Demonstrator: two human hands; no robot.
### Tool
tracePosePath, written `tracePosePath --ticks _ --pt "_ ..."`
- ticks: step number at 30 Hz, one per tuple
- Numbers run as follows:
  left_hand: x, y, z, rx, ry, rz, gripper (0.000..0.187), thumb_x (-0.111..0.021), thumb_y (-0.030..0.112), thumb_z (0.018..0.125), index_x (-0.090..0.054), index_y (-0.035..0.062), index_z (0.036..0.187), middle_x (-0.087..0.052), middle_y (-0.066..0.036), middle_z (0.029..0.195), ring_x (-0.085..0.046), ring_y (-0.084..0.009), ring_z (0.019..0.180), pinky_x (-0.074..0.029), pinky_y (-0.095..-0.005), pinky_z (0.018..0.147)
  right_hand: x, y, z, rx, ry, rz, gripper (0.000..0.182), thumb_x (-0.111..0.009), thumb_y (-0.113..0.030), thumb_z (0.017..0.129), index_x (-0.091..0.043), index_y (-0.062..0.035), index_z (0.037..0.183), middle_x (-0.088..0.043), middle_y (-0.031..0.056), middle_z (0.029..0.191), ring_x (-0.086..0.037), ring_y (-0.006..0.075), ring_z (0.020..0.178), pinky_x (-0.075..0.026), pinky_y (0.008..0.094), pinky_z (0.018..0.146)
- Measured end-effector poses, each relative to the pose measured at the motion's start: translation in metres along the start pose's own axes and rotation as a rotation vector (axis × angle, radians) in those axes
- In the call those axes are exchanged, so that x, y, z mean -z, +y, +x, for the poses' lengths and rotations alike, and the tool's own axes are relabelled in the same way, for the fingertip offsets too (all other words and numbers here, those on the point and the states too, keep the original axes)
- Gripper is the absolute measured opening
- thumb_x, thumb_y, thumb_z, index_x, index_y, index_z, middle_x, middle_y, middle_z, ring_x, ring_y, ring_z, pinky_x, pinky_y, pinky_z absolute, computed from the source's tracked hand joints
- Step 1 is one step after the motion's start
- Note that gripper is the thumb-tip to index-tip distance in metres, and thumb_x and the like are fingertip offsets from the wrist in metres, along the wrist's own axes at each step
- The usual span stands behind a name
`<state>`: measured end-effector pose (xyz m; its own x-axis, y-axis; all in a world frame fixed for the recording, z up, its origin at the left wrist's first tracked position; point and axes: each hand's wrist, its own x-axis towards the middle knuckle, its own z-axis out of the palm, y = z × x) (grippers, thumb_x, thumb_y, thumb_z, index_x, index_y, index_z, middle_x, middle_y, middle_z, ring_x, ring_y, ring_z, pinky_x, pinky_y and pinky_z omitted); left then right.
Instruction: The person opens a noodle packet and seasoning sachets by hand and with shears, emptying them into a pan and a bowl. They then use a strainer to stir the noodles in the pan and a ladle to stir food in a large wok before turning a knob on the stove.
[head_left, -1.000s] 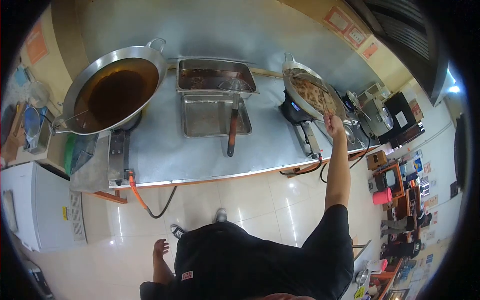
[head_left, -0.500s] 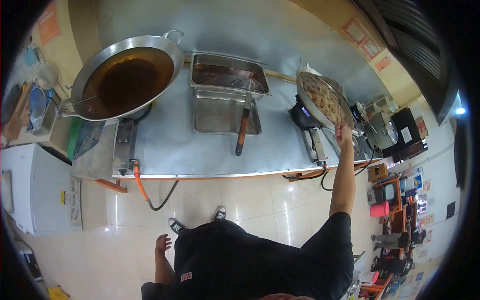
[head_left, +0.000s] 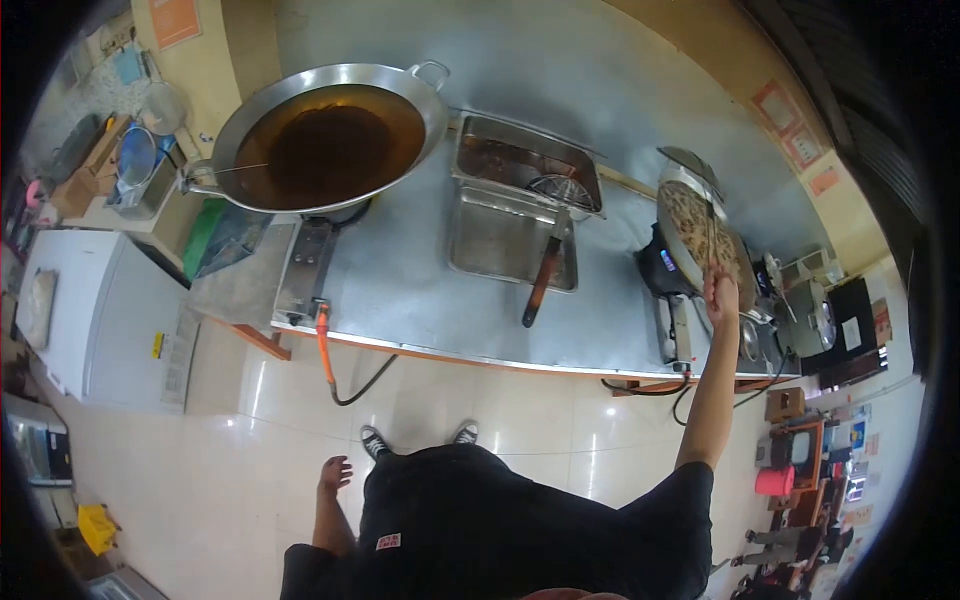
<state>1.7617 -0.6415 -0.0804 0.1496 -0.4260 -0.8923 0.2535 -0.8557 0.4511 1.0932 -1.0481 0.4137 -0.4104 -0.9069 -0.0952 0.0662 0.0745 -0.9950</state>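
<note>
My right hand [head_left: 720, 293] is closed round the handle of a long-handled strainer [head_left: 690, 165], whose round head is at the back of the right wok. That wok [head_left: 680, 232] holds frying brown pieces in bubbling oil. My left hand [head_left: 336, 473] hangs low beside my body over the floor, fingers apart, holding nothing. A second wire skimmer [head_left: 560, 190] with a wooden handle lies across two metal trays. The rear tray [head_left: 480, 157] has dark liquid in it, and the front tray [head_left: 490, 235] is bare metal.
A large wok [head_left: 235, 125] of dark oil stands on a burner [head_left: 305, 262] at the left of the metal table [head_left: 430, 310]. An orange hose [head_left: 323, 345] hangs off the front edge. A white freezer [head_left: 130, 320] stands left. People [head_left: 795, 545] are far right.
The view has turned, so the table appears shifted right. The strainer's head now shows raised at the back of the right wok. My left hand stays low, fingers apart.
</note>
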Motion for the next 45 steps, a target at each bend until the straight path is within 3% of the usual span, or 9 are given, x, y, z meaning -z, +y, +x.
tracePosePath --ticks 14,16,19,26,29,32,35,40,45 --pt "0.049 -0.028 -0.042 -0.154 -0.022 -0.121 0.036 -0.052 0.036 0.094 -0.055 0.0090 0.117 -0.063 -0.008 0.098 -0.063 -0.0187 0.084 -0.054 -0.0336 0.066 -0.201 0.267 0.077 -0.084 -0.133 -0.272 0.040 -0.033 0.000 0.082 -0.054 -0.0029 0.116 -0.055 0.0087 0.062 -0.052 0.0189 0.044 -0.044 0.0301 0.039" --pt "0.085 -0.050 -0.050 0.009 -0.009 -0.153 0.035 -0.055 0.027 0.092 -0.054 0.0075 0.121 -0.063 -0.012 0.100 -0.063 -0.0244 0.085 -0.054 -0.0369 0.070 -0.174 0.312 0.112 0.129 -0.105 -1.078 0.035 -0.038 -0.003 0.084 -0.057 -0.0007 0.113 -0.060 0.0141 0.069 -0.060 0.0251 0.054 -0.050 0.0349 0.050" --pt "0.148 -0.095 -0.050 0.091 0.002 -0.201 0.034 -0.061 0.016 0.088 -0.054 0.0035 0.120 -0.063 -0.017 0.102 -0.065 -0.0260 0.078 -0.056 -0.0374 0.063 -0.199 0.307 0.025 0.654 0.456 -1.391 0.027 -0.044 -0.006 0.086 -0.061 -0.0029 0.107 -0.064 0.0151 0.079 -0.065 0.0261 0.072 -0.052 0.0369 0.066" --pt "0.200 -0.095 -0.069 0.198 0.119 -0.060 0.030 -0.051 0.026 0.094 -0.055 0.0075 0.118 -0.066 -0.011 0.098 -0.062 -0.0180 0.068 -0.049 -0.0276 0.057 -0.357 0.372 -0.270 0.443 -0.658 -0.677 0.015 -0.052 -0.016 0.093 -0.063 -0.0062 0.097 -0.063 0.0028 0.072 -0.059 0.0119 0.062 -0.049 0.0287 0.061" --pt "0.197 -0.085 -0.076 0.003 0.134 -0.115 0.030 -0.050 0.030 0.095 -0.055 0.0103 0.118 -0.065 -0.008 0.097 -0.062 -0.0169 0.072 -0.050 -0.0301 0.060 -0.446 0.425 -0.331 0.199 -0.830 -0.449 0.019 -0.051 -0.019 0.095 -0.062 -0.0038 0.096 -0.064 0.0068 0.071 -0.060 0.0121 0.058 -0.049 0.0270 0.057" --pt "0.192 -0.066 -0.108 -0.227 0.096 -0.179 0.034 -0.051 0.035 0.096 -0.054 0.0112 0.121 -0.063 -0.006 0.099 -0.062 -0.0166 0.083 -0.051 -0.0325 0.069 -0.536 0.460 -0.348 0.525 -0.588 -0.583 0.021 -0.053 -0.023 0.093 -0.061 -0.0039 0.093 -0.065 0.0117 0.071 -0.063 0.0216 0.058 -0.049 0.0328 0.059" --pt "0.228 -0.095 -0.158 -0.260 -0.070 -0.155 0.040 -0.052 0.037 0.095 -0.052 0.0108 0.126 -0.063 -0.006 0.103 -0.062 -0.0195 0.089 -0.051 -0.0357 0.077 -0.574 0.460 -0.377 0.333 -0.420 -0.563 0.027 -0.057 -0.032 0.091 -0.058 -0.0055 0.095 -0.067 0.0150 0.077 -0.065 0.0341 0.071 -0.049 0.0420 0.064" --pt "0.352 -0.185 -0.121 0.128 0.318 -0.318 0.038 -0.052 0.034 0.092 -0.053 0.0120 0.123 -0.060 -0.010 0.113 -0.060 -0.0234 0.100 -0.051 -0.0384 0.080 -0.610 0.458 -0.383 0.505 -0.101 -0.700 0.025 -0.059 -0.032 0.089 -0.055 -0.0081 0.094 -0.065 0.0118 0.072 -0.065 0.0333 0.071 -0.049 0.0448 0.063" --pt "0.474 -0.191 -0.049 0.147 -0.022 0.006 0.038 -0.053 0.033 0.091 -0.054 0.0109 0.121 -0.063 -0.009 0.108 -0.063 -0.0198 0.090 -0.052 -0.0358 0.075 -0.626 0.455 -0.396 0.603 0.130 -1.020 0.023 -0.057 -0.033 0.088 -0.055 -0.0100 0.085 -0.062 0.0115 0.067 -0.063 0.0336 0.065 -0.050 0.0463 0.056"
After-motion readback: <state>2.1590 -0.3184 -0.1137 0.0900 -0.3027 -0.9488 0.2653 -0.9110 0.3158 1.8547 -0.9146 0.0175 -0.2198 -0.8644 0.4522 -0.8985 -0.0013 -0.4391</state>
